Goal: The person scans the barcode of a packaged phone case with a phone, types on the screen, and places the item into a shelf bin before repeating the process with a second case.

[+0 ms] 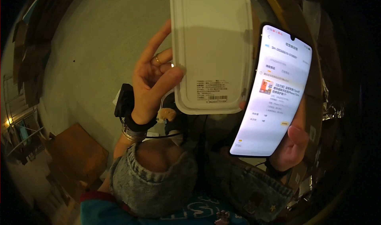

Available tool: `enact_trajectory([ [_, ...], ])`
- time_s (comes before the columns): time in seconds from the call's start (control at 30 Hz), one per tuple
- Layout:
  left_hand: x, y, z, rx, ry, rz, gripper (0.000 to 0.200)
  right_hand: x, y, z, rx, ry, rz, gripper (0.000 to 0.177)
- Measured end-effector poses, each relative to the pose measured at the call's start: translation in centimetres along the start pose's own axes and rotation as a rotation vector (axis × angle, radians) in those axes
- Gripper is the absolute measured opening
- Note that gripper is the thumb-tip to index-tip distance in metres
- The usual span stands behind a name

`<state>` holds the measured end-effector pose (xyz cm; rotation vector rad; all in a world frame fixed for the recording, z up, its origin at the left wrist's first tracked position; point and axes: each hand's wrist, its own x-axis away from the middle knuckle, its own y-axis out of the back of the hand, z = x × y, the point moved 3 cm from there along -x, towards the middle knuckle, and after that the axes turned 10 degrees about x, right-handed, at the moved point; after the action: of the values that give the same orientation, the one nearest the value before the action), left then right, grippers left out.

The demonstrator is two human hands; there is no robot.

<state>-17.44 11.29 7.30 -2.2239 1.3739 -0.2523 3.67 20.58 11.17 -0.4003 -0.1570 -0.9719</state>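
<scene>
My left hand (156, 72) grips a pale, flat rectangular box (212, 54) by its left edge, thumb across the face. Small printed text and a barcode sit low on the box, and its top edge runs out of view. On the right, my right hand (293, 147) holds a smartphone (279, 94) with a lit screen, the thumb along its lower right edge. The screen shows a page with a small product picture and lines of text. The phone stands tilted beside the box. Most of the right hand's fingers are hidden behind the phone.
My knees in denim (154, 181) are below the hands. A brown cardboard piece (79, 153) lies on the floor (107, 38) at the left. More cardboard boxes (295, 10) line the right side. A metal rack (25, 131) stands at the far left.
</scene>
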Motion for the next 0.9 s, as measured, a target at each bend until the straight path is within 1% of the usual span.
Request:
enact_trajectory([
  [0.03,0.1,0.2,0.3,0.010,0.013,-0.031,0.069,0.0,0.0,-0.1,-0.012,-0.003,0.006,0.072],
  [0.1,0.0,0.1,0.1,-0.013,0.024,-0.030,0.069,-0.1,0.2,0.0,0.001,-0.014,0.034,0.074],
  [0.3,0.0,0.1,0.0,-0.069,0.019,-0.009,0.069,-0.1,0.3,-0.1,0.022,-0.006,0.017,0.075],
  [0.4,0.1,-0.1,0.1,-0.059,0.042,-0.032,0.070,-0.3,0.8,-0.3,0.049,0.005,0.095,0.075],
  [0.6,0.1,-0.3,0.5,-0.052,0.050,-0.079,0.070,-0.6,1.2,-0.4,0.048,0.010,0.146,0.077],
  [0.7,0.1,0.0,0.5,-0.070,0.042,-0.061,0.071,-0.6,1.4,-0.6,0.076,0.038,0.146,0.077],
  [0.9,-0.1,-0.2,0.5,-0.081,0.023,-0.037,0.071,-0.5,1.2,-0.5,0.028,0.031,0.113,0.078],
])
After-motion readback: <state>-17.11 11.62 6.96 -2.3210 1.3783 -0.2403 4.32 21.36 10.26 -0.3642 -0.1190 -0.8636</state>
